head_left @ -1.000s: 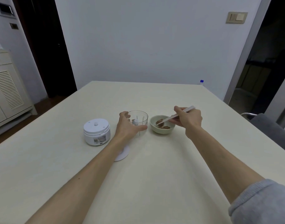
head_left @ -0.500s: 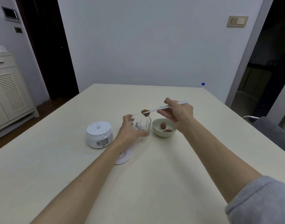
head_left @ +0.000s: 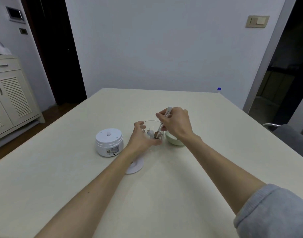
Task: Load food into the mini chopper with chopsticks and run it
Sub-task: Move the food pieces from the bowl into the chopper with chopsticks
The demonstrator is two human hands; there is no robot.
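The clear chopper cup (head_left: 151, 123) stands mid-table with its white blade post (head_left: 149, 132) inside. My left hand (head_left: 141, 136) wraps around the cup's near left side. My right hand (head_left: 175, 123) holds white chopsticks (head_left: 165, 120) pointing steeply down into the cup, with a brown piece of food (head_left: 157, 134) at their tips inside it. A pale green bowl (head_left: 173, 141) sits just right of the cup, mostly hidden by my right wrist. The white motor unit (head_left: 109, 141) stands to the left of the cup.
A white round lid (head_left: 135, 166) lies flat on the table beneath my left forearm. A bottle cap (head_left: 219, 89) shows past the far right table edge. A grey chair (head_left: 293, 140) is at the right, a cream cabinet (head_left: 10, 100) at the left.
My right hand carried a brown piece from the bowl, lifted it over the cup rim, then tipped the chopsticks down into the cup. My left hand stayed on the cup.
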